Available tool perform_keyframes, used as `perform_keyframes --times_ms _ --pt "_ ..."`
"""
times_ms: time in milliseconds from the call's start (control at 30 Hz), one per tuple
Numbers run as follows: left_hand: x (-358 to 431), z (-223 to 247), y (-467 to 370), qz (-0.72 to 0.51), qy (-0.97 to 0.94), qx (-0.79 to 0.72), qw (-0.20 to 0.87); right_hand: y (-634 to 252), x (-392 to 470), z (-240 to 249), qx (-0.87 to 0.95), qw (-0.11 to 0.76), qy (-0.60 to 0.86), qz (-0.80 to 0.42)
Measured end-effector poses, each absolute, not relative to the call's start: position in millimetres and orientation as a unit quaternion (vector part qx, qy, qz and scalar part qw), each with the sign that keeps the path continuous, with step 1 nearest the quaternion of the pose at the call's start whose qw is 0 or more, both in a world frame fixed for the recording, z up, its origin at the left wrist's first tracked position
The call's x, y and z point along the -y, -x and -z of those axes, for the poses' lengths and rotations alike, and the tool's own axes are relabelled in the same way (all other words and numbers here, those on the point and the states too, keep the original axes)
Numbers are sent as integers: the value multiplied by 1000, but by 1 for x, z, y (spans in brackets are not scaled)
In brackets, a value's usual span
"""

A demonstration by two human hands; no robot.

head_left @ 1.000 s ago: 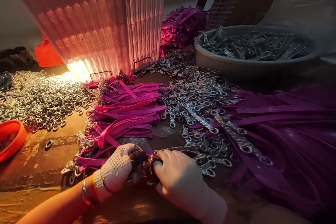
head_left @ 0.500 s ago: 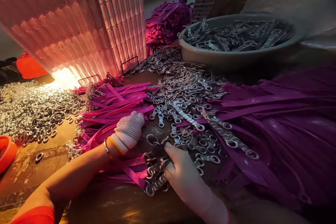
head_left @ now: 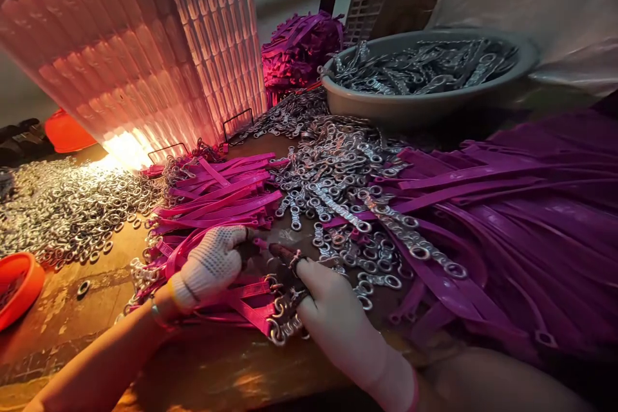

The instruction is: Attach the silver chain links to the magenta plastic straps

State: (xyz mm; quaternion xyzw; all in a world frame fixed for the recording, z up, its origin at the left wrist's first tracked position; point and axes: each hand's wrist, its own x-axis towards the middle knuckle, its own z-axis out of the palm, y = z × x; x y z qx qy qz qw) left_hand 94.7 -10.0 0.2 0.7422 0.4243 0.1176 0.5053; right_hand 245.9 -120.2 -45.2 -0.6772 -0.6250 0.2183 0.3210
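My left hand (head_left: 207,267), in a white dotted glove, is closed over magenta straps (head_left: 226,196) at the middle of the bench. A small magenta strap end (head_left: 261,243) shows at its dark fingertips. My right hand (head_left: 333,302), in a pale glove with dark fingertips, is closed just to the right, its fingers pointing at that strap end. Small metal bits show among the right fingers, but what they hold is hidden in shadow. Below the hands lie strap ends with metal ring links (head_left: 279,328).
A heap of metal ring links (head_left: 333,161) spreads behind my hands. Loose rings (head_left: 82,199) cover the left, beside an orange bowl (head_left: 22,290). Magenta straps (head_left: 506,219) fill the right. A grey basin (head_left: 415,103) of metal pieces and a glowing ribbed plastic panel (head_left: 145,45) stand behind.
My left hand has drawn back toward me and left, and a strap end now shows at its fingertips. The right hand's fingers have shifted slightly left; the ring that showed at them is out of sight.
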Motion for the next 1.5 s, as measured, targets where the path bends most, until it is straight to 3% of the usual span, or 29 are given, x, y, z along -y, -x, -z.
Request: perform_keyframes --times_ms 67,167,300,467,600,833,967,1100,1200,1500 --pt "24 -6 -77 -99 -667 -423 605 -242 120 42 653 321 659 -190" --pt "43 -7 -60 -109 -611 -442 648 -232 120 42 701 259 649 -142" --pt "57 1 -54 -101 -623 -449 632 -216 123 46 742 211 636 -2" --pt "62 17 -51 -129 -730 -416 527 -206 126 55 743 232 611 143" --pt "60 28 -42 -47 -690 -395 604 -204 128 63 741 269 586 186" --pt "59 52 -38 -101 -742 -406 523 -201 124 66 755 197 618 93" --pt "56 56 -35 -99 -673 -425 597 -202 111 41 736 105 662 -101" --pt "57 55 -33 -120 -684 -439 571 -203 97 19 686 -20 682 -251" --pt "58 56 -32 -100 -702 -441 551 -202 96 19 689 -72 682 -234" --pt "58 53 -42 -79 -708 -417 564 -206 107 31 775 -90 611 -133"
